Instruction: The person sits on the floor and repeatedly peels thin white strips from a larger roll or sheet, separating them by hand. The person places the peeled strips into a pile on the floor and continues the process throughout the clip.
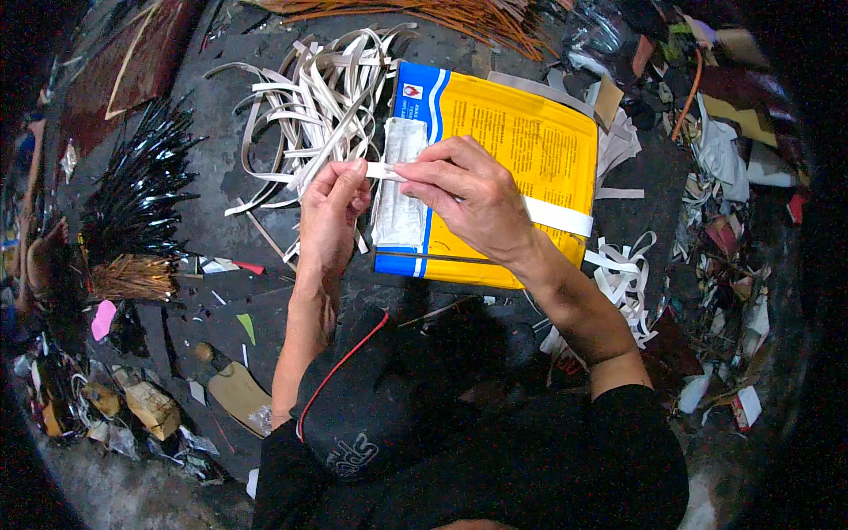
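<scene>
A narrow white strip (382, 171) stretches between my hands, over a flat yellow and blue panel (539, 141) with print on it. My left hand (336, 208) pinches one end between thumb and fingers. Close by on the right, my right hand (468, 185) grips the same strip with thumb and fingertips. Another length of white strip (561, 217) shows past my right wrist, lying across the panel; whether it is the same piece is hidden by my hand. Under my fingers the panel carries a crinkled white patch (405, 199). A tangled heap of pale strips (322, 106) lies beside the panel's left edge.
More white strips (623, 278) lie right of the panel. At left are a bundle of shiny black strands (141, 177) and a broad-bladed knife (237, 397). Orange-brown rods (442, 18) lie at the far side. Mixed scraps (724, 230) cover the right side.
</scene>
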The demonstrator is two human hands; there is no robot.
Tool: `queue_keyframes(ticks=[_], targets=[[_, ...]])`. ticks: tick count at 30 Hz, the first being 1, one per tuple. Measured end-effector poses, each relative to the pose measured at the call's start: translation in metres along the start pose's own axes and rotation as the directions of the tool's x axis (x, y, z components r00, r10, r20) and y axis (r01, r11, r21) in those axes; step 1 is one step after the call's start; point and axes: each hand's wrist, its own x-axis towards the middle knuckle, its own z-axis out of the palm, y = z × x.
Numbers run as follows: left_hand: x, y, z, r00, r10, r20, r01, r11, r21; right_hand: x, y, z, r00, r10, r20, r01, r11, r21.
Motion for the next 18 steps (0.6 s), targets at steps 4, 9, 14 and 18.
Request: queue_keyframes(ticks=[4, 9, 14, 18], targets=[[0.01, -0.006, -0.015, 1.0, 0.005, -0.016, -0.005, 1.0, 0.0, 0.001, -0.002, 0.0, 1.0, 0.011, 0.004, -0.011, 1.0, 0.009], [0.024, -0.016, -0.038, 0.998, 0.023, -0.065, -0.023, 1.0, 0.003, 0.0, 0.001, 0.0, 1.0, 0.012, 0.013, -0.012, 1.0, -0.001], [0.041, -0.031, -0.068, 0.997, 0.011, -0.079, -0.025, 0.984, -0.174, 0.003, -0.003, 0.001, 0.999, 0.017, 0.03, -0.017, 1.0, 0.001], [0.009, -0.01, -0.03, 0.981, -0.035, 0.19, 0.163, 0.674, -0.72, 0.003, -0.001, 0.0, 0.999, 0.034, 0.026, -0.034, 0.999, -0.008]])
